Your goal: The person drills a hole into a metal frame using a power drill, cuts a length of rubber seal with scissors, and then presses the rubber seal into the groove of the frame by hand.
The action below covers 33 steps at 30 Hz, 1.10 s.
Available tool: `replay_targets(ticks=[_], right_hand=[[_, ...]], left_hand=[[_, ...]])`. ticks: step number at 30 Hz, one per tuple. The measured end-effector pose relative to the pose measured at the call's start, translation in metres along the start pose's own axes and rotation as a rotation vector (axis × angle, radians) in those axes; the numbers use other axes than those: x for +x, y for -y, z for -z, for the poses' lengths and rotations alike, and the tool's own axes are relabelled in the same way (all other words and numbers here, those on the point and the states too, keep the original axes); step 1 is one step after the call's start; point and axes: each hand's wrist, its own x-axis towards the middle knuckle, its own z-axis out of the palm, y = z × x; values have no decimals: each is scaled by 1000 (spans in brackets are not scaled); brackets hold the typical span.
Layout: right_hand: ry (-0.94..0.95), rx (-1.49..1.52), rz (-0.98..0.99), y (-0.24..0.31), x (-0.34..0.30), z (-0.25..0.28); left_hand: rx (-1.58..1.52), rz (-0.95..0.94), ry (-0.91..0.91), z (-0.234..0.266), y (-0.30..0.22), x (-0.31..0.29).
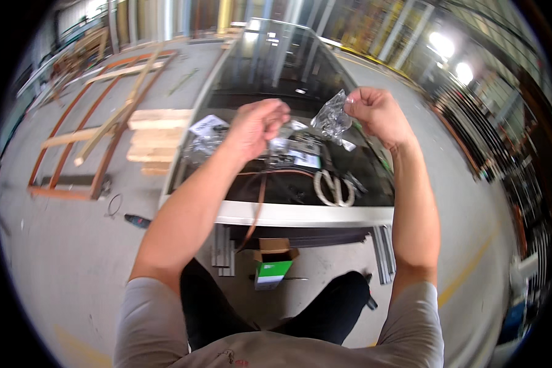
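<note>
My right hand (379, 116) pinches the top of a small clear plastic bag (332, 119), holding it up over a dark glass panel. To its left, my left hand (256, 130) is raised with its fingers curled together; whatever may be in them is too small to make out. Below the hands lie scissors with pale handles (333, 190), blades pointing away. Small packets and dark parts (300, 150) are heaped beside them. Beyond my left forearm sit more clear plastic bags (206, 142). A brown strip (260, 205) hangs over the near edge of the panel's frame.
The glass panel (276, 67) has a pale metal frame (300, 214). An opened green and white box (273, 273) stands on the floor below. At left are stacked timber (156, 138), a reddish frame (98, 165) and a power tool (138, 221). Racked profiles (463, 132) line the right.
</note>
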Motion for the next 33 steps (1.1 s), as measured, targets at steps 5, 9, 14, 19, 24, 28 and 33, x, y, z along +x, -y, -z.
replay_targets(ticks=[5, 9, 14, 19, 24, 28, 33], right_hand=[[246, 349, 73, -21, 50, -70], [329, 446, 82, -40, 62, -81], [351, 452, 93, -62, 53, -70], [422, 804, 42, -78, 51, -52], [348, 604, 70, -74, 46, -92], [698, 924, 1, -80, 48, -83], [384, 816, -19, -77, 45, -112]], left_hand=[[156, -75, -73, 0, -9, -1], [319, -107, -143, 3, -15, -3], [418, -106, -167, 6, -7, 0], [286, -153, -104, 2, -7, -2], [276, -153, -82, 1, -13, -6], [212, -216, -114, -6, -9, -6], [214, -183, 40, 3, -13, -7]])
